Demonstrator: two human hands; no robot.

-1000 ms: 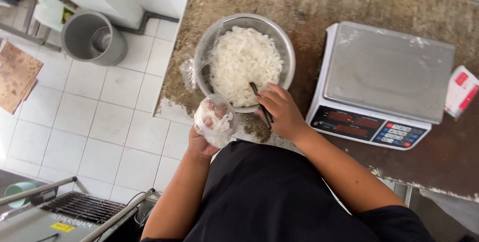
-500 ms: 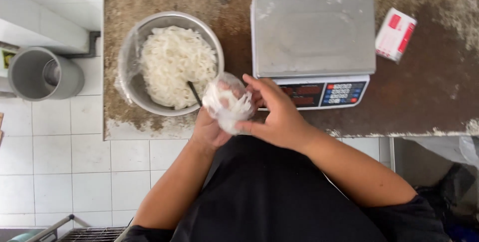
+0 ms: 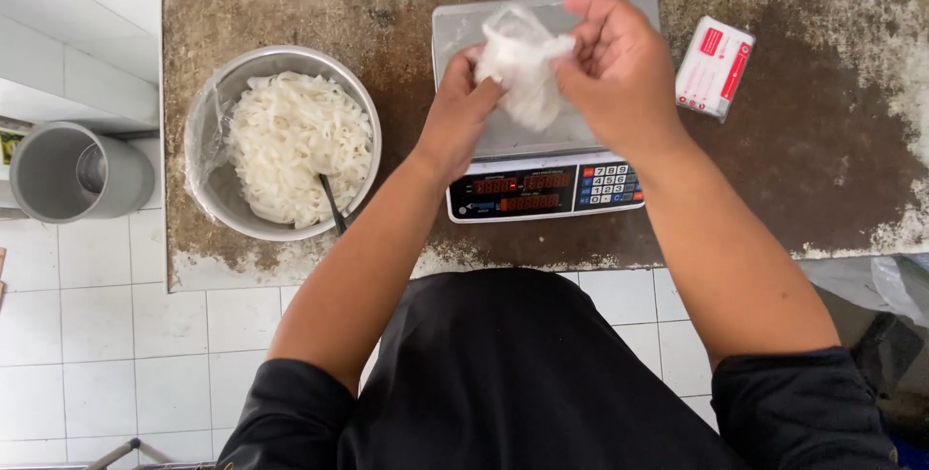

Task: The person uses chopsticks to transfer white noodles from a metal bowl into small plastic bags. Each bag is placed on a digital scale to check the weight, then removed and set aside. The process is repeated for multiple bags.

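A clear plastic bag of white noodles (image 3: 521,68) is held over the platform of a digital scale (image 3: 542,189). My left hand (image 3: 457,112) grips the bag from the left and my right hand (image 3: 619,68) grips it from the right and top. Whether the bag touches the platform I cannot tell. To the left stands a metal bowl (image 3: 215,189) full of white noodles (image 3: 295,141), with a dark utensil handle (image 3: 332,204) leaning in it.
A worn brown stone counter (image 3: 803,160) carries everything. A small white and red box (image 3: 714,67) lies right of the scale. A grey cylindrical bin (image 3: 73,172) stands on the white tiled floor at left. The counter's front edge runs just above my torso.
My right hand left the utensil in the bowl and joined the left hand on the bag. Both hands carried the bag from beside the bowl over to the scale.
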